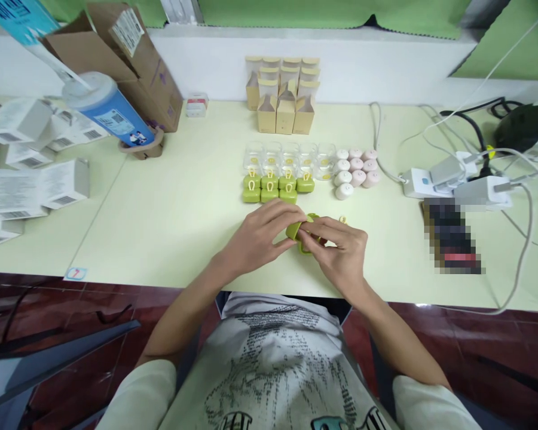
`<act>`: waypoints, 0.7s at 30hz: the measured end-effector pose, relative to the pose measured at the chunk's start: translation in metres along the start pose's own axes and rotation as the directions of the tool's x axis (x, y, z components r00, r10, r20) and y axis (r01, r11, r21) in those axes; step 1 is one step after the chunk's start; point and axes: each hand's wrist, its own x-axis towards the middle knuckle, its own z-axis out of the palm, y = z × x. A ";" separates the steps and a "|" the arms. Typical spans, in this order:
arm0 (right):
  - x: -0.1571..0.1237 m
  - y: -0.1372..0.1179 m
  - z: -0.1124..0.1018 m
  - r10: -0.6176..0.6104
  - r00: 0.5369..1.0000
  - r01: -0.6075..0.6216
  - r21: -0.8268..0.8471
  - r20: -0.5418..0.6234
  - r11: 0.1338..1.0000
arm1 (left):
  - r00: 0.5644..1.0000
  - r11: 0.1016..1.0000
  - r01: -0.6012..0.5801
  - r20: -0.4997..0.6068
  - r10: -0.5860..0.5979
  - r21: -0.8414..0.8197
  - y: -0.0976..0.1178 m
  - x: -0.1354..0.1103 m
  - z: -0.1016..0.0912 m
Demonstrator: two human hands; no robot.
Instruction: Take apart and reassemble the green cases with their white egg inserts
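My left hand (273, 230) grips a small olive-green cup-shaped case (293, 231) from its far and near sides. Against the same case, the fingertips of my right hand (341, 248) are pinched together, reaching into or over its opening; what lies under them is hidden. Just below the fingers shows part of another green piece (305, 248), partly covered by my right hand. A small yellow loop (343, 220) lies beyond my right knuckles. Ahead of my hands stand rows of similar green cases (269, 190) with yellow loops on top.
Behind the green cases are clear plastic trays (289, 156), with white and pink round caps (357, 177) to their right. Open cardboard boxes (285, 113) stand by the wall. Power adapters (452, 176), cables and a blurred-out dark object (452, 236) lie right; white boxes (13, 188) left.
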 end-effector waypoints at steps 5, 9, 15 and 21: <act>0.001 -0.001 0.005 0.120 0.991 -0.117 0.062 -0.051 0.991 | 0.997 0.999 -0.009 -0.072 0.012 0.039 0.000 0.000 0.012; 0.006 -0.001 -0.002 0.163 0.986 -0.168 0.160 0.047 0.973 | 0.997 0.998 -0.002 -0.076 0.007 0.063 -0.002 0.001 0.015; 0.016 0.000 -0.022 0.285 0.954 -0.265 0.190 -0.088 0.945 | 0.983 0.996 0.078 -0.172 -0.070 0.037 -0.004 0.002 0.012; 0.027 0.016 -0.025 0.379 0.886 -0.461 0.420 0.268 0.782 | 0.985 0.998 0.026 -0.170 -0.035 -0.052 0.003 0.005 0.012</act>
